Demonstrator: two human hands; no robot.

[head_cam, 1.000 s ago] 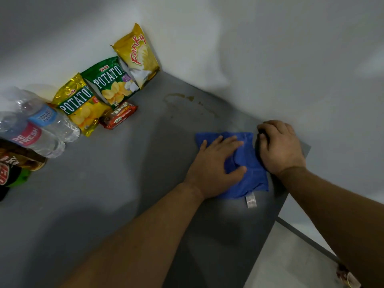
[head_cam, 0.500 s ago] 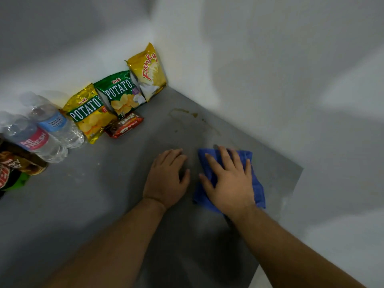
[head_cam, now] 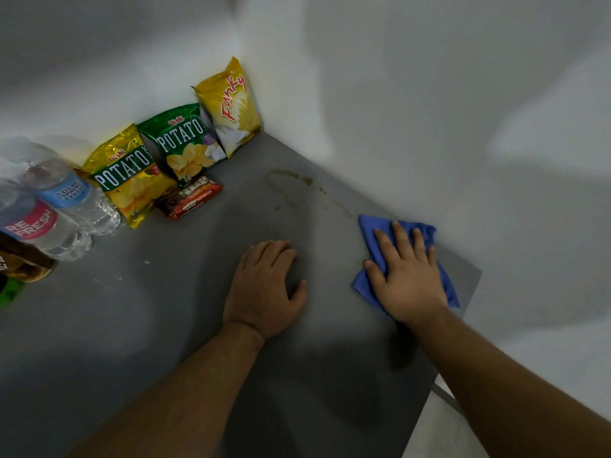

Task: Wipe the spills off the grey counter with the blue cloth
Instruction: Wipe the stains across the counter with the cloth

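The blue cloth (head_cam: 371,229) lies crumpled on the grey counter (head_cam: 148,319), close to the white wall on the right. My right hand (head_cam: 405,276) presses flat on it with fingers spread and straight. My left hand (head_cam: 264,289) rests palm down on the bare counter to the left of the cloth, fingers slightly bent, holding nothing. A brownish spill (head_cam: 291,180) with streaks and drops marks the counter beyond both hands, towards the corner, just past the cloth's far edge.
Three snack bags (head_cam: 180,143) lean on the back wall, with a small red wrapper (head_cam: 188,200) in front. Water bottles (head_cam: 62,203) and a dark bottle lie at the left. The counter's edge (head_cam: 453,345) drops off on the right.
My left hand came off the cloth and settled on the bare counter. My right hand flattened onto the cloth, which now lies farther right, near the wall.
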